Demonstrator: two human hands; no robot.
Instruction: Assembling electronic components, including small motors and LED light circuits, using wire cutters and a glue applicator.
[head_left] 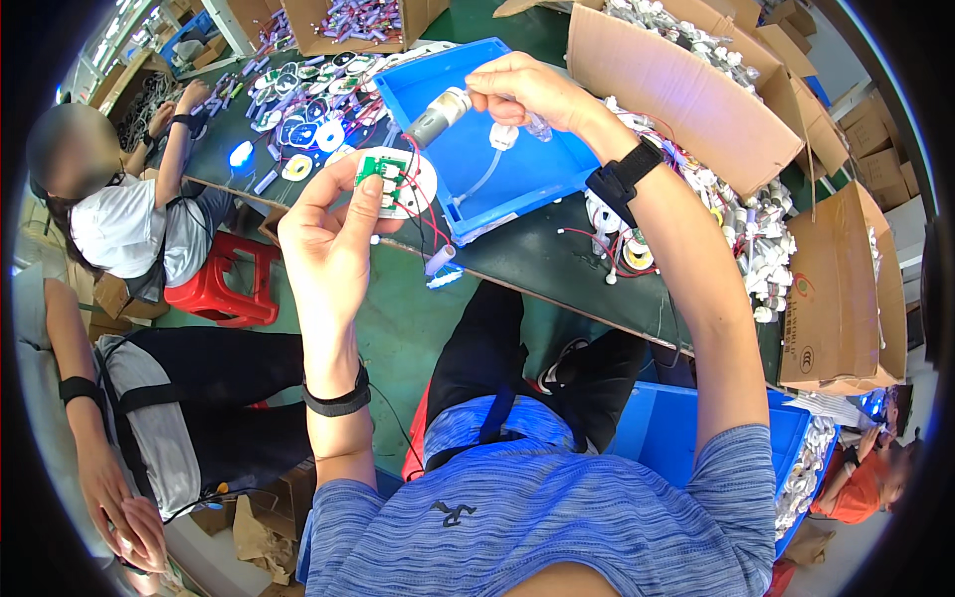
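Observation:
My left hand (333,224) pinches a small green circuit board (378,177) on a white round plate (423,184), thumb on the board's face. Red and black wires run from the board to a grey cylindrical motor (433,121) with a white end, and to a purple battery cell (439,259) dangling below. Blue light shines beside the cell. My right hand (522,90) is closed at the motor's white end; its fingertips partly hide that end. A clear plastic piece (538,126) shows under this hand. Below it is a white fitting (503,136) with a clear tube (482,179).
A blue tray (527,189) lies on the dark green table (527,264). Loose motors and wires (741,239) heap up at right beside a cardboard box (686,90). White discs and purple cells (308,114) cover the left. Another person (129,189) works there; one sits nearer (109,438).

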